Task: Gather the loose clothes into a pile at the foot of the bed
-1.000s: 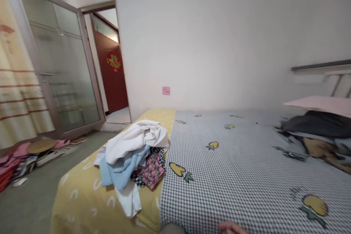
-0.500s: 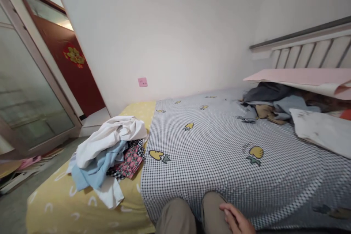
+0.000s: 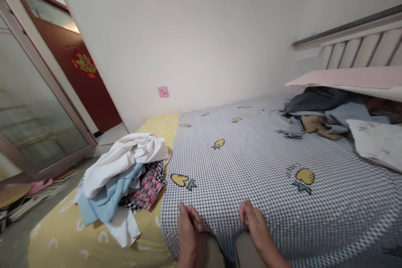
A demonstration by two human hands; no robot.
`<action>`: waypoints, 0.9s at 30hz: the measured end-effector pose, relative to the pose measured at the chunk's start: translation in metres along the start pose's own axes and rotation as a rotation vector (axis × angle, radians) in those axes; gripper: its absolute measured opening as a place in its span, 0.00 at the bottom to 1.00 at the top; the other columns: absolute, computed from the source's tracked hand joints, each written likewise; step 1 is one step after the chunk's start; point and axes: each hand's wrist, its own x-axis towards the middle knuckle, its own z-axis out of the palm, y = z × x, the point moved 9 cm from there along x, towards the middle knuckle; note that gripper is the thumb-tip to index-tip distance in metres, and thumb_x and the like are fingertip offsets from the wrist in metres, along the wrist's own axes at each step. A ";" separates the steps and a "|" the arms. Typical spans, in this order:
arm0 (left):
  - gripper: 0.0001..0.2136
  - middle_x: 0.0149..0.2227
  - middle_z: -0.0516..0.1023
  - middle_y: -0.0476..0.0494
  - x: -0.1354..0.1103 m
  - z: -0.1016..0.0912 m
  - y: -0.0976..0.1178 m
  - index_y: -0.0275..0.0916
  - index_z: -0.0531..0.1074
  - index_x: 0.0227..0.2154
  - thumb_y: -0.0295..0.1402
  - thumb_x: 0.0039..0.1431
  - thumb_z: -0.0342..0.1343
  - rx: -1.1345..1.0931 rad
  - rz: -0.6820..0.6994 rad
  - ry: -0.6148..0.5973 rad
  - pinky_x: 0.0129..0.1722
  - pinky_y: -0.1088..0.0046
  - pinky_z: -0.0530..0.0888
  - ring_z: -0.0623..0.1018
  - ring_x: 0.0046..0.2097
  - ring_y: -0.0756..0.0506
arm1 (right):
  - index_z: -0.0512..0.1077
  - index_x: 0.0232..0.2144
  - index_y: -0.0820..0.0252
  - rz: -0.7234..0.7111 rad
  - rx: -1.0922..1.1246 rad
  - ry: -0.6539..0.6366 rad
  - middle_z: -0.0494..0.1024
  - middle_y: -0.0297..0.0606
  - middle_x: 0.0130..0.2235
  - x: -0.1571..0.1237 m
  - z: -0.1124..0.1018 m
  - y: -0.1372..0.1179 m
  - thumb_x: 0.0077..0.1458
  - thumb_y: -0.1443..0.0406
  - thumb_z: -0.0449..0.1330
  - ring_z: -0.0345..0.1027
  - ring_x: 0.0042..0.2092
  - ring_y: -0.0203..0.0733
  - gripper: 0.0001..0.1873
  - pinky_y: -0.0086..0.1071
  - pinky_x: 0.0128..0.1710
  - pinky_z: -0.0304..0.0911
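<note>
Checked sheet (image 3: 266, 163) covered the bed; my left hand (image 3: 187, 226) and right hand (image 3: 256, 224) rested on its near edge, fingers together, holding nothing. Clothes (image 3: 125, 171) lay heaped well left of them.

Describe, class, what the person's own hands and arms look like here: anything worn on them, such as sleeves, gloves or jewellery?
Both hands are bare. The left hand and right hand wear no gloves, and no rings or watch show. The wrists and forearms in view carry no sleeves. Greyish-tan trousers cover the knees beneath them.
</note>
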 end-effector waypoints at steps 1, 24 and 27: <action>0.37 0.11 0.60 0.48 0.016 0.004 0.015 0.42 0.63 0.11 0.71 0.53 0.37 0.000 0.042 0.018 0.20 0.72 0.58 0.61 0.18 0.50 | 0.60 0.14 0.53 -0.018 0.018 0.022 0.56 0.31 0.18 0.015 -0.001 -0.007 0.54 0.30 0.39 0.51 0.24 0.38 0.40 0.35 0.27 0.52; 0.31 0.15 0.55 0.51 0.085 0.012 -0.015 0.47 0.51 0.13 0.63 0.60 0.25 0.422 0.146 0.094 0.26 0.67 0.58 0.60 0.21 0.47 | 0.57 0.14 0.52 -0.085 0.015 0.204 0.54 0.29 0.17 0.074 0.014 0.020 0.55 0.31 0.40 0.48 0.21 0.36 0.38 0.35 0.23 0.49; 0.31 0.15 0.55 0.51 0.084 0.016 -0.019 0.47 0.50 0.12 0.63 0.60 0.26 0.473 0.141 0.037 0.26 0.66 0.53 0.59 0.21 0.47 | 0.56 0.13 0.52 -0.093 -0.034 0.199 0.54 0.30 0.16 0.074 0.015 0.017 0.56 0.31 0.39 0.49 0.21 0.37 0.39 0.35 0.23 0.49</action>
